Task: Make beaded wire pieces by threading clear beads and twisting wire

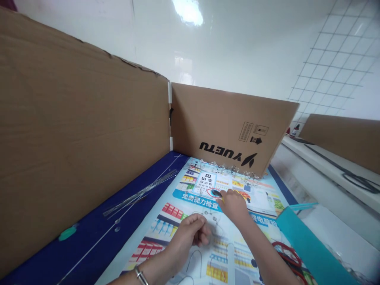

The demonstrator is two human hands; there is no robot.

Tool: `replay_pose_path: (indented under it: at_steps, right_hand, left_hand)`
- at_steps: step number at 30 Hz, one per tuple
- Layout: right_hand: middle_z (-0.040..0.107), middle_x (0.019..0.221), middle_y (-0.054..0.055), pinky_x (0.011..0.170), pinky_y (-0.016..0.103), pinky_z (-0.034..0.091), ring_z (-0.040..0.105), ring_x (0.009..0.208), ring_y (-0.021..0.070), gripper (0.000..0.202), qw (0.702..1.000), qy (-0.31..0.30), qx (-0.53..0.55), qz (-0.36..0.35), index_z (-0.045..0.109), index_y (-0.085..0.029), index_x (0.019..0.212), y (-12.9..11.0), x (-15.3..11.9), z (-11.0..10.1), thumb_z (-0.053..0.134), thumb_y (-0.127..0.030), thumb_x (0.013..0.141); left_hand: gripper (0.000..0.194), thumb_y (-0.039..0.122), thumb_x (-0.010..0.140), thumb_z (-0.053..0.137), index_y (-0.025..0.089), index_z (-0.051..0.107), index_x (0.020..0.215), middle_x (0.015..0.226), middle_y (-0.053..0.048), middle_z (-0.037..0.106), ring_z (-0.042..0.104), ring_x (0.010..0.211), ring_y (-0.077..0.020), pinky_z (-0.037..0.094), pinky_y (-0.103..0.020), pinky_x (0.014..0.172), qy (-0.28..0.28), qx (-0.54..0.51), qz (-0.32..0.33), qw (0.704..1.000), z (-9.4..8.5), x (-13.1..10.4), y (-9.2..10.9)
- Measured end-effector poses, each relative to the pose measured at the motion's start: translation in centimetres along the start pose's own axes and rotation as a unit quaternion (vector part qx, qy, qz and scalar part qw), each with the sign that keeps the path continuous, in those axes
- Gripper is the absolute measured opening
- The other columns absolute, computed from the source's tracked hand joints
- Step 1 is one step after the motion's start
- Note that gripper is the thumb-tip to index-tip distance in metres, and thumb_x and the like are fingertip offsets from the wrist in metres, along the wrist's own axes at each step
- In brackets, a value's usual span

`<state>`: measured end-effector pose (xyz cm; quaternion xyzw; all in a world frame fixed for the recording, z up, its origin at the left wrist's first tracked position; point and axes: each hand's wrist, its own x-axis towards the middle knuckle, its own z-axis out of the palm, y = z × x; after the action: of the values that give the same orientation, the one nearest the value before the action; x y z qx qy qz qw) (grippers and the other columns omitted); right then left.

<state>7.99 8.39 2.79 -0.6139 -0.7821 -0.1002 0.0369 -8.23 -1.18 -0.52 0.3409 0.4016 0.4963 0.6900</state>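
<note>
My right hand (233,204) is closed around small pliers (217,193). Their dark tip points left over the printed mat, a bit of yellow shows by my fingers, and the rest is hidden in my grip. Lower and to the left, my left hand (190,233) has its fingers curled in; whatever they hold is too thin or hidden to make out. Thin bent wires (194,259) lie on the mat beneath and beside the left hand. Along the mat's far edge runs a row of small clear or wire pieces (231,169).
Cardboard walls stand at the left (83,130) and back (219,122). A bundle of straight wires (142,194) lies on the blue cloth (101,237), near a green blob (67,233). Right of my arm are a teal box (308,245) and red-handled tools (286,253).
</note>
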Motion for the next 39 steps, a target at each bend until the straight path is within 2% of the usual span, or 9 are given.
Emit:
replay_pose_path:
  at_steps: [8, 12, 15, 17, 20, 25, 30, 35, 39]
  right_hand:
    - [0.06, 0.098, 0.011, 0.069, 0.029, 0.039, 0.058, 0.087, 0.0206, 0.043, 0.988, -0.052, -0.006, 0.144, 0.058, -0.021, 0.105, 5.2, 5.2, 2.1, 0.035, -0.051, 0.085]
    - [0.058, 0.105, 0.019, 0.073, 0.035, 0.039, 0.056, 0.095, 0.0262, 0.042, 0.973, -0.061, -0.029, 0.22, 0.058, -0.014, 0.107, 8.7, 4.7, 1.9, 0.036, -0.043, 0.086]
    - [0.058, 0.103, 0.021, 0.074, 0.036, 0.039, 0.055, 0.095, 0.0277, 0.04, 0.968, -0.069, -0.035, 0.24, 0.06, -0.012, 0.104, 9.7, 3.7, 2.0, 0.04, -0.04, 0.084]
    - [0.059, 0.102, 0.021, 0.075, 0.035, 0.038, 0.055, 0.095, 0.0267, 0.038, 0.97, -0.07, -0.031, 0.229, 0.061, -0.011, 0.102, 9.0, 3.5, 2.2, 0.041, -0.038, 0.084]
    - [0.06, 0.102, 0.018, 0.076, 0.034, 0.037, 0.055, 0.095, 0.0264, 0.037, 0.98, -0.066, -0.014, 0.187, 0.061, -0.012, 0.102, 6.2, 4.4, 2.8, 0.043, -0.039, 0.083]
    - [0.061, 0.101, 0.011, 0.077, 0.031, 0.037, 0.055, 0.094, 0.023, 0.043, 0.993, -0.062, 0.034, 0.091, 0.06, -0.02, 0.103, 0.0, 8.2, 3.3, 0.041, -0.052, 0.081]
    - [0.06, 0.102, 0.009, 0.077, 0.032, 0.038, 0.054, 0.095, 0.0227, 0.044, 0.995, -0.054, 0.064, 0.045, 0.06, -0.022, 0.103, -4.7, 12.1, 3.8, 0.038, -0.054, 0.083]
    - [0.056, 0.108, 0.009, 0.081, 0.037, 0.041, 0.053, 0.095, 0.02, 0.039, 0.995, -0.047, 0.07, 0.053, 0.054, -0.017, 0.108, -6.6, 14.9, 4.8, 0.041, -0.046, 0.087]
    - [0.051, 0.113, 0.007, 0.081, 0.039, 0.045, 0.053, 0.095, 0.0179, 0.032, 0.995, -0.041, 0.07, 0.062, 0.049, -0.017, 0.112, -6.1, 15.7, 5.0, 0.047, -0.035, 0.086]
  left_hand:
    - [0.026, 0.04, 0.073, 0.058, 0.015, 0.053, 0.074, 0.064, -0.002, 0.063, 0.053, 0.047, -0.0088, 0.033, -0.019, 0.045, 0.016, 0.01, -0.008, 1.0, 0.7, -0.2, 1.3]
    - [0.027, 0.043, 0.072, 0.058, 0.017, 0.053, 0.075, 0.064, -0.001, 0.063, 0.052, 0.046, -0.0085, 0.032, -0.018, 0.045, 0.017, 0.013, -0.008, 1.0, 0.5, 0.1, 1.0]
    - [0.028, 0.044, 0.072, 0.058, 0.017, 0.054, 0.076, 0.064, -0.001, 0.062, 0.051, 0.046, -0.0087, 0.034, -0.019, 0.046, 0.005, 0.011, -0.015, 1.0, 0.4, 0.3, 0.6]
    - [0.028, 0.044, 0.074, 0.057, 0.017, 0.053, 0.077, 0.065, -0.002, 0.062, 0.052, 0.048, -0.0088, 0.035, -0.02, 0.048, -0.003, 0.009, -0.008, 1.0, 0.4, 0.3, 0.4]
    - [0.027, 0.043, 0.076, 0.055, 0.016, 0.052, 0.078, 0.067, -0.003, 0.062, 0.052, 0.048, -0.0087, 0.035, -0.02, 0.048, -0.011, 0.008, -0.005, 1.0, 0.5, 0.3, 0.2]
    - [0.026, 0.041, 0.08, 0.052, 0.015, 0.051, 0.077, 0.064, -0.003, 0.061, 0.051, 0.045, -0.0081, 0.033, -0.02, 0.046, -0.014, 0.004, 0.001, 1.0, 0.7, 0.4, -0.3]
    - [0.025, 0.038, 0.082, 0.049, 0.015, 0.048, 0.072, 0.062, -0.003, 0.061, 0.051, 0.044, -0.0077, 0.031, -0.02, 0.046, -0.019, 0.001, 0.0, 1.0, 1.1, 0.3, -0.2]
    - [0.024, 0.037, 0.081, 0.05, 0.015, 0.046, 0.072, 0.061, -0.003, 0.061, 0.051, 0.043, -0.0082, 0.03, -0.02, 0.045, -0.012, 0.002, 0.012, 1.0, 1.0, 0.5, 0.0]
    - [0.024, 0.037, 0.081, 0.05, 0.015, 0.046, 0.073, 0.06, -0.003, 0.061, 0.051, 0.042, -0.0083, 0.029, -0.019, 0.044, -0.013, 0.008, 0.0, 1.0, 0.8, 0.7, -0.1]
